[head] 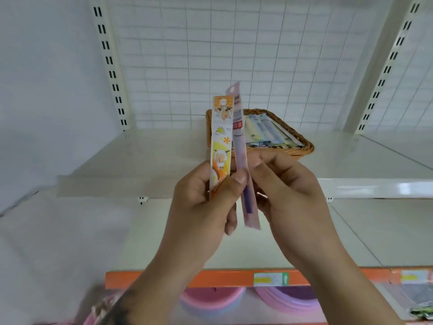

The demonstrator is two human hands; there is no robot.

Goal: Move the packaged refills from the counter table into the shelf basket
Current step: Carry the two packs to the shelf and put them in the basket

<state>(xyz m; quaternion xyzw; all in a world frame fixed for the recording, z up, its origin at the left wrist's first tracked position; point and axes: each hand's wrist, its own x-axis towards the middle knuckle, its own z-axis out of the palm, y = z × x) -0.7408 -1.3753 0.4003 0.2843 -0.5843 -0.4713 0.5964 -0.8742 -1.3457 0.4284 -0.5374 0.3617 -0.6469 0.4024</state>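
Mid-carry, by the look of it: 2 packaged refills held upright in front of the shelf, not yet in the basket [302,150]. Left hand [201,202] curled round the orange cartoon pack [221,141], thumb pressed across its lower front. Right hand [288,191] pinching the pink pack [241,160] just beside the orange one, fingertips [256,164] closed on its edge about halfway down, lower end hanging free between the 2 palms. Seemingly separating the 2 packs or squaring them before the drop.

Wicker basket sitting on the white shelf board [152,165] directly behind the packs, already holding several flat refills [264,132] fanned toward its right side. Left part of the basket hidden behind the held packs, so free room there impossible to judge.

Next move, as a judgement: forward and slightly up over the near rim, then packs tipped flat to lie along the ones inside. Lifting clear of the woven rim needed first, since the upright packs could catch on it.

Plenty of open air above the basket up to the wire grid back panel [234,55]. Slotted uprights [110,64] well off to either side. Orange shelf lip [210,279] below the wrists, pink and purple bowls [281,299] under it, out of the path
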